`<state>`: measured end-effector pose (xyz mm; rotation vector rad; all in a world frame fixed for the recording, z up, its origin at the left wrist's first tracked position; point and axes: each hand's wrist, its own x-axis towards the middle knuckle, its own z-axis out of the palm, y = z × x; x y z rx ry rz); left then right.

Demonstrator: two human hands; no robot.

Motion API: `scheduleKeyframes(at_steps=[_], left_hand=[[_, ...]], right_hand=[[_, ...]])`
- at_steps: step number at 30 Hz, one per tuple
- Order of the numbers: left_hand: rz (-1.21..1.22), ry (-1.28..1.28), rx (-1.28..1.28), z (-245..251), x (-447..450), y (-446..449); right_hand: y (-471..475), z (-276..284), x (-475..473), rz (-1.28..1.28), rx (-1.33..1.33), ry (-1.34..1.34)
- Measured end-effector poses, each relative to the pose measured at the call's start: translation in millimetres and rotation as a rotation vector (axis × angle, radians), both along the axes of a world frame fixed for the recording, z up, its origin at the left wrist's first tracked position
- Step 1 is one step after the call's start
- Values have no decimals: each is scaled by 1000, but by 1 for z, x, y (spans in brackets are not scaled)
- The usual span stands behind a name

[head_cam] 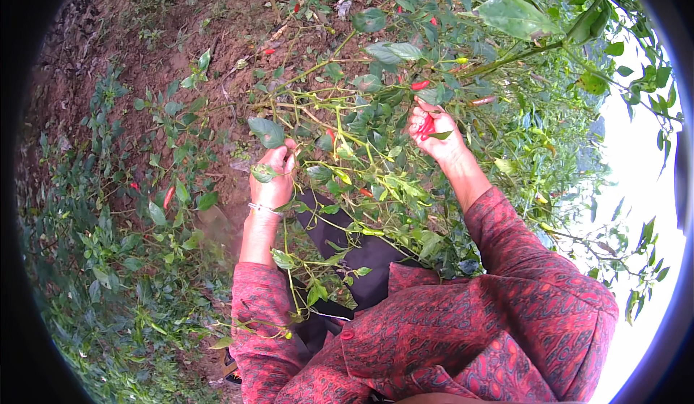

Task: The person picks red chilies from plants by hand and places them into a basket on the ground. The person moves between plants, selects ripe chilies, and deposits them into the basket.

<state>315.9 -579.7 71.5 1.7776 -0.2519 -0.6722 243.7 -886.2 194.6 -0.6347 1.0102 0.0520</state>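
Observation:
My right hand [438, 133] is curled around several red chili peppers [427, 127], with a green leaf [442, 135] poking out beside them. Just above its fingertips hangs another red chili [419, 85] on the plant. On the left, my left hand [275, 173] is among the stems of the chili plant [339, 127], its fingers bent inward. Leaves partly cover that hand, so whether anything is between its fingers is unclear. Between the hands are a yellow-green chili [342, 176] and a reddish one [366, 192], both on the plant.
A leafy branch [509, 62] reaches in from the upper right. Reddish-brown soil [162, 40] spreads across the upper left. More chili plants [108, 274] grow at left, one bearing a red chili [168, 197]. My dark trouser leg [358, 257] is behind the stems.

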Motion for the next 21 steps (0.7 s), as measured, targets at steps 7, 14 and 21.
scheduleKeyframes(at_steps=[7,14,21], left_hand=[[33,81,-17,0,-2,0],[72,105,-86,-4,-5,-2],[116,412,-212,7,-1,3]], right_hand=[[39,19,42,466,-1016,238],[16,-6,51,1040,-1863,302],[37,-1,69,1245,-1968,698]])
